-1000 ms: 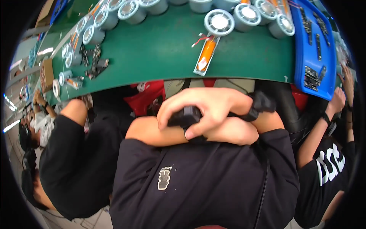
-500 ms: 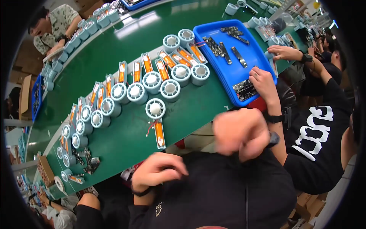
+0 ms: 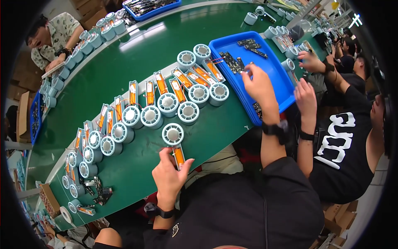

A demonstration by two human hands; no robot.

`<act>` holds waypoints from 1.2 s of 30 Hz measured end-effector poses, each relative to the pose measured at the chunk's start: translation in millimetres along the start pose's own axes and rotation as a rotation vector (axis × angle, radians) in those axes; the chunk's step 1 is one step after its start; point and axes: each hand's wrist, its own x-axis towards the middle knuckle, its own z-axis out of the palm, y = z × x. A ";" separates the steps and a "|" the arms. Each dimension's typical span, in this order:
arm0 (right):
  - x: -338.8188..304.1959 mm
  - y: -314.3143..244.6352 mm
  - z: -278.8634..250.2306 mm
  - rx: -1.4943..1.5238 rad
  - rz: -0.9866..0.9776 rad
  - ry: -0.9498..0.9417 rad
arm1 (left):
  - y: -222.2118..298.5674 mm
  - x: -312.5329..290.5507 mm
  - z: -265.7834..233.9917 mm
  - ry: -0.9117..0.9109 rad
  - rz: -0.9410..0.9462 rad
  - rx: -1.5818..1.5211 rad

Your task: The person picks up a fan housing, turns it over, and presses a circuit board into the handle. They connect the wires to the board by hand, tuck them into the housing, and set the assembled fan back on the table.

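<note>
A pale blue handheld fan body (image 3: 173, 134) lies near the table's front edge, its round head away from me and its opened handle, with an orange battery inside, toward me. My left hand (image 3: 171, 176) is closed around the handle, thumb on the right side and fingers on the left. My right hand (image 3: 260, 87) reaches over the blue tray (image 3: 278, 79). Its thumb and fingers are bent together beside small black circuit boards (image 3: 230, 62); what lies between the fingertips is too small to make out. More boards (image 3: 248, 43) lie farther back in the tray.
Rows of similar fan bodies (image 3: 151, 116) run along the green table (image 3: 215, 124). Loose dark parts (image 3: 101, 191) and a tape roll (image 3: 65, 214) are at the left end. A co-worker's hands (image 3: 306, 97) are close to the tray's right side. Another person (image 3: 54, 39) sits across the table.
My left hand has come forward onto the fan handle. My right hand has moved from near my body up over the tray. The co-worker's hand has withdrawn from the tray.
</note>
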 end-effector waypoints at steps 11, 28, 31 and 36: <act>26.6 6.0 -25.8 -0.019 0.052 -0.227 | -5.4 -3.8 9.4 -0.040 -0.119 -0.172; -147.9 -128.2 12.6 0.950 -0.610 -0.567 | 19.8 -26.9 -14.8 0.185 0.129 -0.519; -161.9 -140.0 23.9 0.988 -0.693 -0.585 | 6.6 -26.4 -11.6 0.183 0.127 -0.658; -148.9 -135.7 15.4 0.950 -0.259 -0.580 | -24.0 -20.6 -18.2 0.241 0.107 -0.964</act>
